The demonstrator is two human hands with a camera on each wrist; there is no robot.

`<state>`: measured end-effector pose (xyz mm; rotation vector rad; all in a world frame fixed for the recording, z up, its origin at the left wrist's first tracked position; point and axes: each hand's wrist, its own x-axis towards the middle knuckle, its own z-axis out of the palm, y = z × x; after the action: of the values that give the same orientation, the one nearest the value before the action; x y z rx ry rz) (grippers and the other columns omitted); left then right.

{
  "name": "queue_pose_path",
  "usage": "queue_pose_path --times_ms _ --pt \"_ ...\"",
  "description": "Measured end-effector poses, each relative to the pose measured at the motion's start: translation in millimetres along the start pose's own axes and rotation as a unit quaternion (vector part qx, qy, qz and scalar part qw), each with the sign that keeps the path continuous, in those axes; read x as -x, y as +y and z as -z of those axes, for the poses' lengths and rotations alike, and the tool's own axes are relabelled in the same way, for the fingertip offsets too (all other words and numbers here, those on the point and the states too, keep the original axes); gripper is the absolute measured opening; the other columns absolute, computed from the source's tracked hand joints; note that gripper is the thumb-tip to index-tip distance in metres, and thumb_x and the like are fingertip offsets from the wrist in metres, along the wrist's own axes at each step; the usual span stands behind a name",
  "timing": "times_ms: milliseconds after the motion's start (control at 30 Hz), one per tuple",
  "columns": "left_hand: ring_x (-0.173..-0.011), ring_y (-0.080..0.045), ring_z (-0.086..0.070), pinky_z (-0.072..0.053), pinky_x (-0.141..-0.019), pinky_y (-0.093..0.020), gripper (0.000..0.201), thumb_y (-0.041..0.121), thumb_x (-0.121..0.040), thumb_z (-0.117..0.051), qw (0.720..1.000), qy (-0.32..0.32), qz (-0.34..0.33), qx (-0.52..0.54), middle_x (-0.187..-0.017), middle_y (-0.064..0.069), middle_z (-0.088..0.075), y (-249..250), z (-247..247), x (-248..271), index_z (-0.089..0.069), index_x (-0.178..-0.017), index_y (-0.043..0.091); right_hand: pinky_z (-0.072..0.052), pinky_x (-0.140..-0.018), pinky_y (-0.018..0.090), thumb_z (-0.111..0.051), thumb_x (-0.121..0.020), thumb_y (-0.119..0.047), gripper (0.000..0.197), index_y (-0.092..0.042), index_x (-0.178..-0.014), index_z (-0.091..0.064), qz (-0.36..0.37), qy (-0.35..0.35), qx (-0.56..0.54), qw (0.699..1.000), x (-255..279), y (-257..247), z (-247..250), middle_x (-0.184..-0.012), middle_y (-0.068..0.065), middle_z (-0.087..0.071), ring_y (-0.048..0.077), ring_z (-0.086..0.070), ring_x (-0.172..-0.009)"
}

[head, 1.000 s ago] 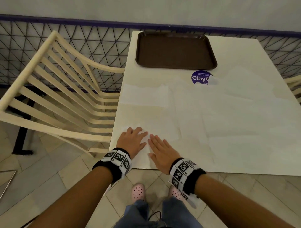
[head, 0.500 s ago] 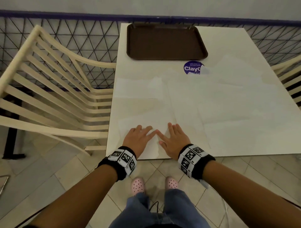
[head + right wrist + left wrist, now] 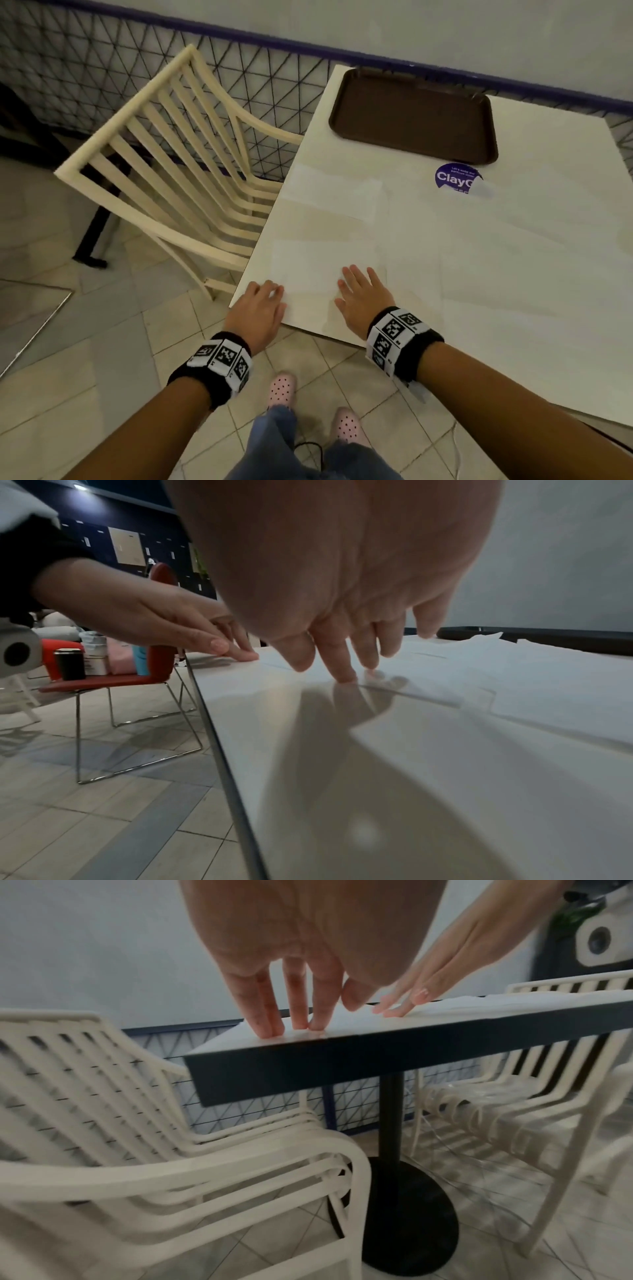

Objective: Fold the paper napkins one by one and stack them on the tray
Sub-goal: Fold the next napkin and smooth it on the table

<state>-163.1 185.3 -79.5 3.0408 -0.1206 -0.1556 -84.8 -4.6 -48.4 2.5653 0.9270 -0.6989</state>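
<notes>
Several white paper napkins lie unfolded and overlapping across the white table (image 3: 315, 222). The nearest napkin (image 3: 308, 270) lies flat at the table's near left corner. My left hand (image 3: 270, 291) rests with straight fingers (image 3: 274, 1028) on its left edge by the corner. My right hand (image 3: 356, 277) lies flat on its right part, fingertips (image 3: 344, 677) pressing the paper. Neither hand grips anything. The empty brown tray (image 3: 414, 113) sits at the far end of the table, well beyond both hands.
A round purple sticker (image 3: 454, 178) is on the table just in front of the tray, partly under a napkin. A cream slatted chair (image 3: 171, 164) stands left of the table against a wire mesh fence (image 3: 274, 78). Another cream chair (image 3: 514, 1096) stands on the far side.
My hands, side by side and touching before, have slid apart along the near napkin, the left one out to the table's corner. The head view has swung to the left.
</notes>
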Motion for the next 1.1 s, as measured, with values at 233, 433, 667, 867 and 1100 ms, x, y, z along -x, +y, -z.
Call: queue_pose_path --times_ms 233,433,667,867,1100 --pt "-0.122 -0.021 -0.044 -0.039 -0.099 -0.032 0.052 0.047 -0.096 -0.032 0.994 -0.081 0.072 0.005 -0.134 -0.003 -0.045 13.5 29.5 -19.9 -0.045 -0.133 0.011 -0.016 -0.116 0.036 -0.027 -0.102 -0.021 0.042 0.001 -0.135 -0.041 0.062 0.069 -0.052 0.994 -13.7 8.0 4.2 -0.144 0.017 -0.036 0.028 -0.037 -0.130" --pt "-0.132 -0.020 -0.028 -0.043 -0.095 -0.031 0.054 0.029 -0.095 -0.046 0.989 -0.149 0.013 -0.021 -0.146 -0.002 -0.025 33.4 35.0 -57.4 -0.028 -0.143 0.015 -0.026 -0.109 0.038 -0.041 -0.094 -0.017 0.038 -0.002 -0.128 -0.047 0.068 0.074 -0.061 0.993 -16.2 15.6 13.0 -0.131 0.015 -0.046 0.031 -0.045 -0.120" --pt "-0.129 -0.027 -0.032 -0.045 -0.091 -0.032 0.056 0.002 -0.096 -0.036 0.978 -0.169 -0.046 -0.116 -0.147 -0.012 -0.021 32.3 38.4 -66.1 -0.014 -0.147 0.006 -0.043 -0.088 0.031 -0.054 -0.089 -0.017 0.038 0.000 -0.122 -0.052 0.080 0.073 -0.039 0.993 -16.1 8.9 15.2 -0.118 0.018 -0.055 0.030 -0.055 -0.107" --pt "-0.125 -0.023 -0.035 -0.046 -0.092 -0.031 0.056 0.033 -0.093 -0.042 0.986 -0.158 -0.016 -0.046 -0.142 -0.006 -0.029 31.5 31.6 -63.2 -0.026 -0.143 0.012 -0.051 -0.077 0.029 -0.073 -0.074 -0.014 0.027 0.001 -0.096 -0.065 0.072 0.011 0.025 0.997 -25.2 2.2 27.1 -0.096 0.017 -0.065 0.026 -0.066 -0.084" --pt "-0.093 -0.022 -0.062 -0.053 -0.065 -0.029 0.036 0.019 -0.084 -0.066 0.986 -0.130 -0.073 -0.068 -0.106 -0.006 -0.061 14.3 55.6 -91.1 -0.060 -0.119 0.018 -0.044 -0.048 0.021 -0.084 -0.055 -0.015 0.022 -0.008 -0.068 -0.068 0.012 0.141 -0.075 0.987 -31.2 20.1 58.7 -0.064 0.007 -0.068 0.020 -0.066 -0.057"
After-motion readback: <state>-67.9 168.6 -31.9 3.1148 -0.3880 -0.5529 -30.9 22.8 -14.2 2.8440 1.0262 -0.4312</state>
